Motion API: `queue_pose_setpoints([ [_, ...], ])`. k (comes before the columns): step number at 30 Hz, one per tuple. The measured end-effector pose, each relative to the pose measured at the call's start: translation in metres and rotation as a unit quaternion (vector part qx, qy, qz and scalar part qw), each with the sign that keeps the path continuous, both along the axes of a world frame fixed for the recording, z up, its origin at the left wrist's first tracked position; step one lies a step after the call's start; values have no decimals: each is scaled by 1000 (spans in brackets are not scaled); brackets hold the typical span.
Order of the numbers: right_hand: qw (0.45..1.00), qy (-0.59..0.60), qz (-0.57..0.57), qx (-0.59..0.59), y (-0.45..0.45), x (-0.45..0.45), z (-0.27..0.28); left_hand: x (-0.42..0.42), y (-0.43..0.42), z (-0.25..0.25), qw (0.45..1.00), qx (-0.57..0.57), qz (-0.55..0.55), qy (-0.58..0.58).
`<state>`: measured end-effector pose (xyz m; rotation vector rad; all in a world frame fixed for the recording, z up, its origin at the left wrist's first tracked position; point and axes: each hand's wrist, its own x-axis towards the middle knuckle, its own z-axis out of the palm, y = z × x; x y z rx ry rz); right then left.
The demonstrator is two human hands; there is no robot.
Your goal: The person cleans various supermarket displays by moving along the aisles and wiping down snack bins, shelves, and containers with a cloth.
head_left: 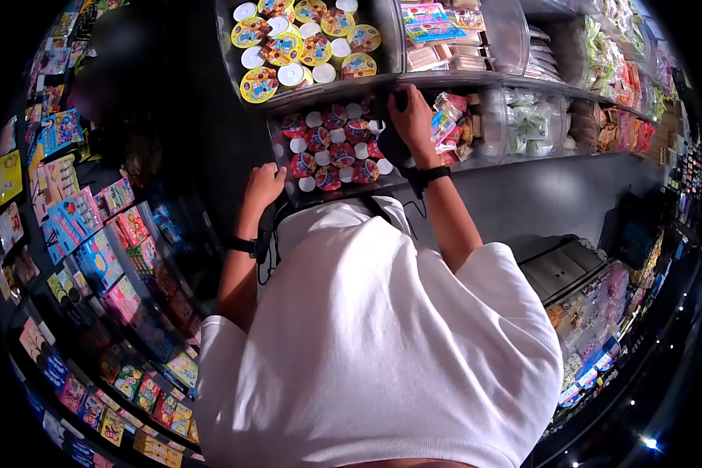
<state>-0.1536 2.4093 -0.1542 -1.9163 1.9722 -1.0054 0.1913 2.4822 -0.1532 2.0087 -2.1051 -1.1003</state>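
In front of me is a clear bin point(380, 185) of small red-and-blue printed cups point(342, 154), set among white round ones in rows. My left hand point(267, 184) is at the bin's left front corner, its fingers bent over the edge. My right hand point(411, 118) is at the bin's right side, near the back, with its fingers curled. A dark shape beside that hand hides part of the bin, and I cannot make out what the fingers hold. Both wrists wear black straps point(431, 176) with thin cables.
Behind stands a bin of yellow-lidded cups point(283, 48). Bins of wrapped snacks point(452, 125) run to the right, below flat packets point(437, 23). Shelves of colourful packages point(97, 257) line the left. A dark case-like object point(563, 269) and more packaged goods are at lower right.
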Motion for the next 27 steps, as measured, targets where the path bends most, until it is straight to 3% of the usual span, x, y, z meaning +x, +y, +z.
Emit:
queue_pose_setpoints([
  [2,997,-54,-55,32,18,-5,-4,0,-2,0,1000,-19,0,13],
  [3,992,-29,-82,92,32,-6,-1,-5,-3,8,999,-27,12,25],
  [5,992,-7,-85,93,60,-8,3,-14,0,17,999,-15,14,38],
  [8,991,21,-81,109,70,-8,8,-26,10,19,983,1,7,184],
  [10,988,45,-66,130,61,-11,6,-46,8,21,971,-10,-68,228],
  [12,996,37,-48,66,39,-7,5,-77,-5,55,950,41,-92,294],
  [14,997,29,-36,61,18,-3,5,-110,-15,47,928,-65,-135,340],
  [18,996,-33,-61,51,5,-7,-2,-185,-60,25,881,-277,-139,358],
  [20,994,-66,-47,73,16,-14,-3,-207,-69,7,885,-274,-104,361],
  [23,993,-67,-29,93,47,-28,-8,-224,-54,-24,889,-267,-166,332],
  [27,992,-71,-17,103,89,-35,-4,-217,-10,-17,898,-222,-227,303],
])
